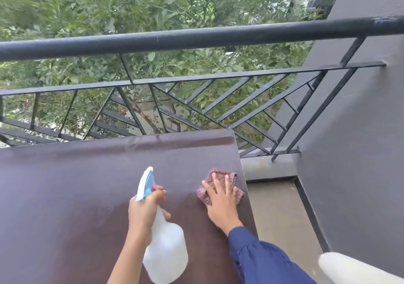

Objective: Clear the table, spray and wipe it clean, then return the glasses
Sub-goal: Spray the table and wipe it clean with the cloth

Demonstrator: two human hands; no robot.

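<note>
A dark brown table (65,196) fills the lower left of the head view. My left hand (144,209) grips the neck of a translucent white spray bottle (165,253) with a blue and white nozzle, held tilted above the table. To its right my right hand (220,198) presses flat, fingers spread, on a pink checked cloth (213,180) near the table's right edge. A wet sheen lies on the tabletop between the two hands. No glasses are in view.
A black metal balcony railing (196,36) runs behind the table, with green trees beyond. A grey wall (360,130) stands on the right, with a strip of floor (277,207) below it. A white rounded object (349,268) shows at the bottom right.
</note>
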